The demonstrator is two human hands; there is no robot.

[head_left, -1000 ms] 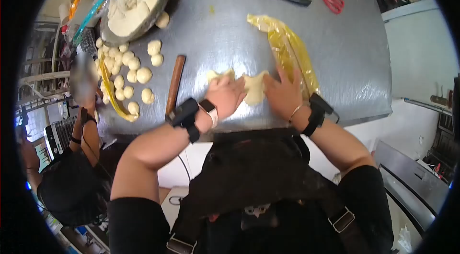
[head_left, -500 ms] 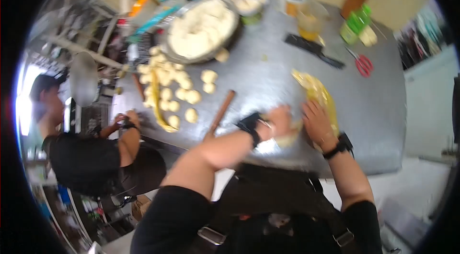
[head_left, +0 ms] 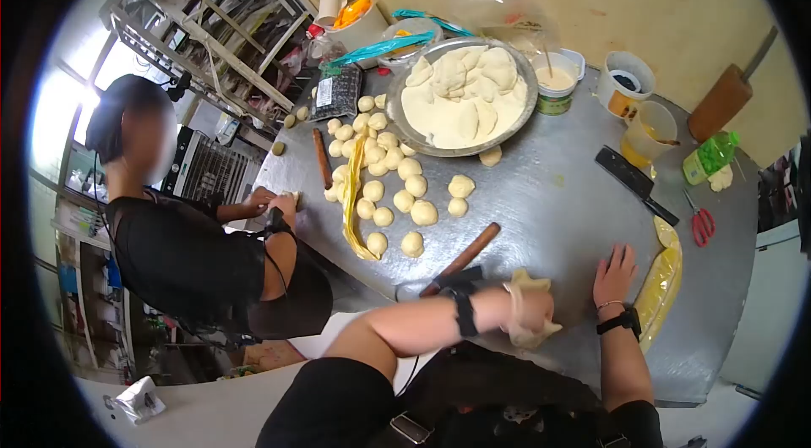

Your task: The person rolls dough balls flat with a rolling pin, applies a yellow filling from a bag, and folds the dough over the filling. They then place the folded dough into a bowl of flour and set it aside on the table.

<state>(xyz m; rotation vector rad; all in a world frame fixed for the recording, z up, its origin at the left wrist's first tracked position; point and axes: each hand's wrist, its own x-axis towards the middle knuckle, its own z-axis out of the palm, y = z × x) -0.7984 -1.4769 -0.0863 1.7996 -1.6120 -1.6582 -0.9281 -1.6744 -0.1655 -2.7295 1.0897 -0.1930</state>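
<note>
My left hand (head_left: 534,309) is closed on a thin, pale piece of dough (head_left: 530,281) near the table's front edge. The dough spreads out around the fist, and slight blur hides part of the fingers. My right hand (head_left: 615,277) lies flat on the steel table with its fingers apart and holds nothing. Just right of it is a long yellow, shiny plastic-covered strip (head_left: 661,283). A wooden rolling pin (head_left: 463,258) lies to the left of my left hand, close to the wrist.
Dough balls (head_left: 424,212) cover the table's left part, beside a second rolling pin (head_left: 322,159). A large bowl of flour (head_left: 463,101) stands behind. At right are a black cleaver (head_left: 625,173), red scissors (head_left: 702,226) and a green bottle (head_left: 711,158). A co-worker (head_left: 177,237) stands at left.
The view has swung, so the table's things sit lower and farther right. My right hand has come away from the yellow strip onto bare table. Dough now shows clearly around my left hand.
</note>
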